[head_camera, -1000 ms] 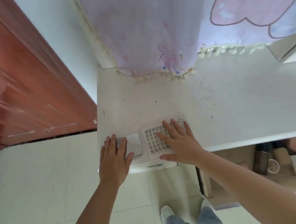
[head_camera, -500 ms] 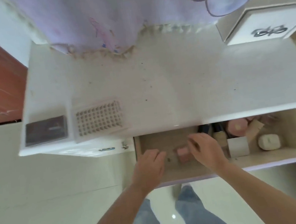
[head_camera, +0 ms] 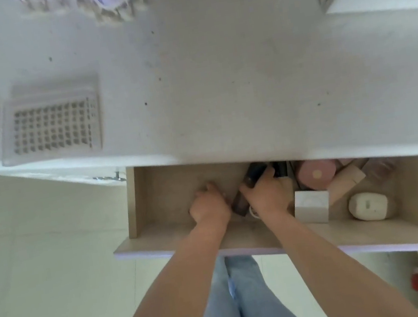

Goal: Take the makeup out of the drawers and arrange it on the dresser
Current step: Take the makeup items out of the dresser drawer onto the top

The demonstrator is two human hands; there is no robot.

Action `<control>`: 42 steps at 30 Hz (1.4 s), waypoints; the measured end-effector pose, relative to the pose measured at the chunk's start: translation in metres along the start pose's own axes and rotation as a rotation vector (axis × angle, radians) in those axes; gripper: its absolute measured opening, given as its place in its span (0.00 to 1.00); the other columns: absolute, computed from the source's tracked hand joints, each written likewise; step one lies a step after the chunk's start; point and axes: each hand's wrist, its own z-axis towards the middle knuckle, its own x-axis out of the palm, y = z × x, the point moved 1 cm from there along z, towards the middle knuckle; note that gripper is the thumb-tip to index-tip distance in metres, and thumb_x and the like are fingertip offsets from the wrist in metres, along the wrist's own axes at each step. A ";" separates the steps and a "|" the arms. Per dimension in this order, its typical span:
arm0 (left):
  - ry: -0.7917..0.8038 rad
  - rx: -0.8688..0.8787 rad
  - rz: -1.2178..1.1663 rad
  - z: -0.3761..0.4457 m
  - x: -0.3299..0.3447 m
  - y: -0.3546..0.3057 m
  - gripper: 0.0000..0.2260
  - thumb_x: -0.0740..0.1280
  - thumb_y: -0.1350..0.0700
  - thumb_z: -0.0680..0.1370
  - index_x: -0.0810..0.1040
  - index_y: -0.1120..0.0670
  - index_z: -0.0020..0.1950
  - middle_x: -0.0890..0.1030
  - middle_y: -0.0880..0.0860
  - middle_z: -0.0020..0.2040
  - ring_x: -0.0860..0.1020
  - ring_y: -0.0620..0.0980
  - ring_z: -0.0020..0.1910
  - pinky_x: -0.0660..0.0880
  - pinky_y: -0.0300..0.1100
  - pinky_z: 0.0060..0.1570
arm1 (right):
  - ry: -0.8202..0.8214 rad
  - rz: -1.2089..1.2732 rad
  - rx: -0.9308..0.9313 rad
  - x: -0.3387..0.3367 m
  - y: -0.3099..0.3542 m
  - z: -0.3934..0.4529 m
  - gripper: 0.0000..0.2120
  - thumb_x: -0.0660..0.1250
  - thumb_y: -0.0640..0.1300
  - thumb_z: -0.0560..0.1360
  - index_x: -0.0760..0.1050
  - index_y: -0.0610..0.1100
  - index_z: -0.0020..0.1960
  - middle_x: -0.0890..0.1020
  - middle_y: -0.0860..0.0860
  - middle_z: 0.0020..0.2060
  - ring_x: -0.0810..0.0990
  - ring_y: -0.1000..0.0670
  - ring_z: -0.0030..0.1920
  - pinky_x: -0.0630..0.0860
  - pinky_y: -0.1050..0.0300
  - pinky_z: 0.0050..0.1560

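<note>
Gripping the dark tube [head_camera: 251,179] in my right hand [head_camera: 268,198], its long axis runs forward from the palm; my left hand [head_camera: 209,204] curls alongside, contents hidden.

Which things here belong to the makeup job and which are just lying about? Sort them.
Job: open drawer, dark case gripped by the right hand, pink compact, white box, palette on the dresser top.
Lying about: curtain fringe, red object on the floor.

I am in a home bedroom, standing at my white speckled dresser tabletop [head_camera: 217,75]. Below its front edge hangs an open pale wooden drawer [head_camera: 282,239] of cosmetics; behind it a lilac fringed curtain [head_camera: 108,2]; beneath it pale glossy floor tiles [head_camera: 42,264].
</note>
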 end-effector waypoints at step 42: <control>-0.500 0.284 0.174 0.006 -0.201 0.075 0.19 0.52 0.47 0.81 0.67 0.59 0.64 0.70 0.58 0.60 0.72 0.53 0.56 0.72 0.41 0.51 | -0.105 0.185 -0.456 -0.057 0.164 -0.025 0.15 0.49 0.44 0.81 0.68 0.37 0.59 0.70 0.45 0.44 0.67 0.48 0.42 0.59 0.62 0.40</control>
